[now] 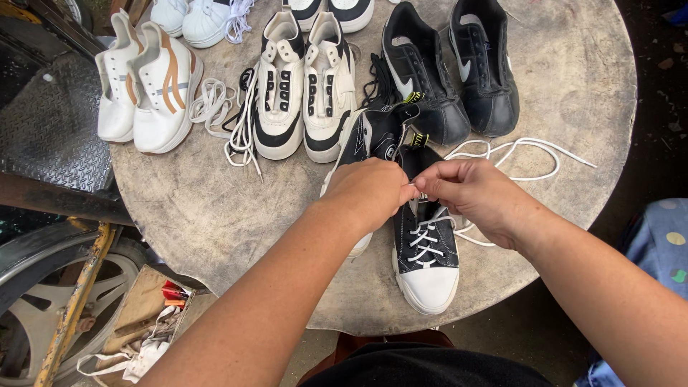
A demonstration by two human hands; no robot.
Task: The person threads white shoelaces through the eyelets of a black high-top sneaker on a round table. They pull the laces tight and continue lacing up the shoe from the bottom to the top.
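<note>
**Both hands pinching a white lace over a black sneaker**

We see the left hand and the right hand meeting fingertip to fingertip above the black high-top sneaker. Each hand is closed in a pinch on the white lace, right where thumbs and forefingers come together at the shoe's upper eyelets. The lace is already crossed through the lower eyelets; its loose end loops away to the right across the table.

The sneaker sits near the close edge of the round grey table, white toe cap pointing toward us. Its mate, same black with white trim, lies just to the left, partly under the left hand and touching the first shoe.

Farther back: a pair of black leather shoes at right, a cream-and-black pair in the middle, a white pair with tan stripes at the far left edge. Loose white laces lie between the white pair and the cream pair; a black lace lies beside the black leather shoes.

Below the table at left, a wheel rim and an open cloth bag.
</note>
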